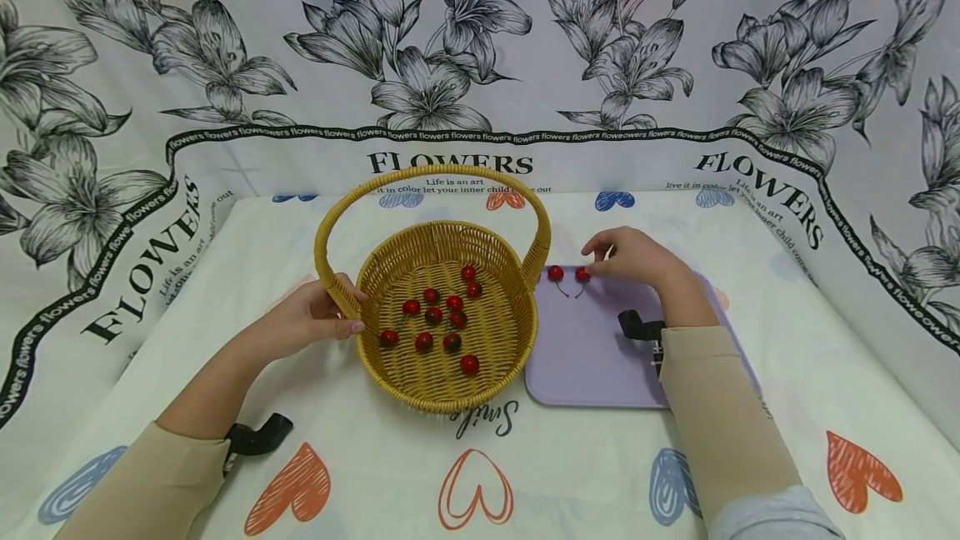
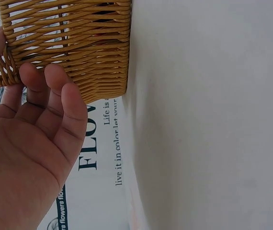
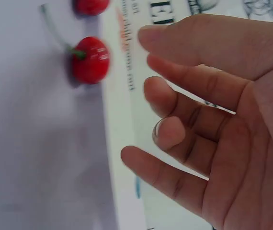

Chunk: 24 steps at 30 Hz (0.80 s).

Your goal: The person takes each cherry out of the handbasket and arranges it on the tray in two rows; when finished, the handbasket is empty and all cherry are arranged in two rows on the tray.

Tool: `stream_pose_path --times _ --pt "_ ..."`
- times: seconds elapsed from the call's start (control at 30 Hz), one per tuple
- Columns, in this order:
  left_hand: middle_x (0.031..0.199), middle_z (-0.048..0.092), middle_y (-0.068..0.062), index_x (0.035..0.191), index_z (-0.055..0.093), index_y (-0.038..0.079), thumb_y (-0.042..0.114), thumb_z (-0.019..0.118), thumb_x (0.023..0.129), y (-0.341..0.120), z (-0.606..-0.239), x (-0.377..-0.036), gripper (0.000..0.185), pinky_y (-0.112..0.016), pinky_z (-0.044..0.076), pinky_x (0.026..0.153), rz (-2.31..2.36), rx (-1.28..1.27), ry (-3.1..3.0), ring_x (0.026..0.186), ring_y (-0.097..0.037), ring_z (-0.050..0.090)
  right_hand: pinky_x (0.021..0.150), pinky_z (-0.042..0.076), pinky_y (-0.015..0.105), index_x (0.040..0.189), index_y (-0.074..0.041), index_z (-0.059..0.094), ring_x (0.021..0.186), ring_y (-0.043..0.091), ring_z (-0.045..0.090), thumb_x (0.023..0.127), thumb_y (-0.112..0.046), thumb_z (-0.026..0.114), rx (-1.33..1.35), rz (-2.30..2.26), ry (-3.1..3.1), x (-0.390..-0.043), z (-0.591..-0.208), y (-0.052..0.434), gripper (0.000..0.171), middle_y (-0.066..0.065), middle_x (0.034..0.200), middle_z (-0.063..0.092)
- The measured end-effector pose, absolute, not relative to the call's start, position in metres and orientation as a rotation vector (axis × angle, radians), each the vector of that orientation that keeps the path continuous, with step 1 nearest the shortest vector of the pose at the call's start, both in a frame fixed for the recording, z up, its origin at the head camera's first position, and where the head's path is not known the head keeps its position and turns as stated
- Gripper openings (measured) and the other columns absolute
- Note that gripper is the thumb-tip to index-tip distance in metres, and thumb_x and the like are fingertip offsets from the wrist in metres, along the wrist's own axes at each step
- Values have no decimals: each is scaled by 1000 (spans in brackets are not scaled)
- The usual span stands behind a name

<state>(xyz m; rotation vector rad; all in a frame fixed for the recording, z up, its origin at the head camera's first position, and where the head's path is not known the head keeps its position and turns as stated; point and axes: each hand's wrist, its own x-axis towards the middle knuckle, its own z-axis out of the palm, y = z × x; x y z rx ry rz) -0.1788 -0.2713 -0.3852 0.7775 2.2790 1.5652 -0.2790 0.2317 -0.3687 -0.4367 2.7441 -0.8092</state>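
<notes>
My left hand (image 1: 311,312) grips a yellow woven basket (image 1: 446,394) where its tall handle meets the left rim. In the left wrist view, the fingers (image 2: 72,112) curl against the basket's woven side (image 2: 98,57). Several dark red cherries (image 1: 424,342) lie spread over the basket's floor. At the far edge of a lilac tray (image 1: 592,365), my right hand (image 1: 633,257) hovers beside a red cherry (image 1: 582,274) with a green stem. A gap shows between that cherry (image 3: 92,61) and the loosely bent, empty fingers in the right wrist view. Another cherry (image 1: 555,273) lies to its left.
The tray stands right beside the basket, whose rim and handle overlap its left edge in the head view. A white cloth (image 1: 390,473) printed with hearts covers the table. Behind it rises a flower-printed cloth backdrop (image 1: 540,98). Small black wrist cameras (image 1: 258,435) sit at both sleeves.
</notes>
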Motion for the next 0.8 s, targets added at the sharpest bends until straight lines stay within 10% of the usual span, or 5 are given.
stream_pose_path --times 0.8 --pt "93 64 -12 116 57 -6 -1 72 93 -272 -386 -179 28 -33 53 65 1557 774 2285 73 -20 61 70 39 28 118 -12 76 86 23 49 94 -26 78 -545 -1327 2948 -221 -289 216 28 5 94 61"
